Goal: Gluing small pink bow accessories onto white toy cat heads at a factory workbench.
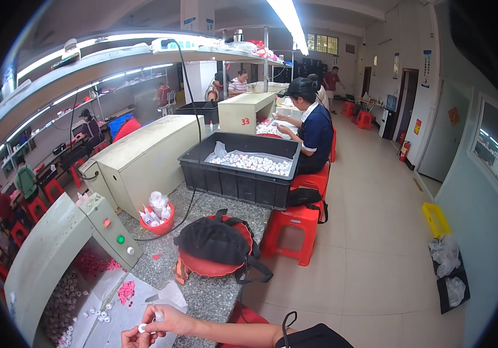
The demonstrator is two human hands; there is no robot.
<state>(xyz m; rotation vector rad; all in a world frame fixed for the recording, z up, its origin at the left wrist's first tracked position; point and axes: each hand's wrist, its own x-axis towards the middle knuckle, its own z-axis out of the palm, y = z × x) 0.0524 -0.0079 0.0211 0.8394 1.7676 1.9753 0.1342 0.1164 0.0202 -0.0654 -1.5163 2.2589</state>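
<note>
Low in the head view, my left hand [135,339] is closed, pinching a small white round piece [142,328]. My right hand [173,321] comes in from the right and meets it, its fingers closed around a whitish squeeze bottle [159,315] that shows only in part. Both hands are over white sheeting [115,327] on the bench. Beside them lie a patch of small pink pieces [125,292] and several loose white round pieces [100,314]. A larger heap of white pieces [57,310] fills the hood's opening, with more pink bits [95,264] behind.
A pale metal hood [52,249] with coloured buttons stands at left. Farther along the speckled bench [162,255] are a red basket [162,225] of white bottles, a black bag [214,239] on a red basin, and a black crate [231,185]. A co-worker [313,130] sits beyond, near red stools [295,229].
</note>
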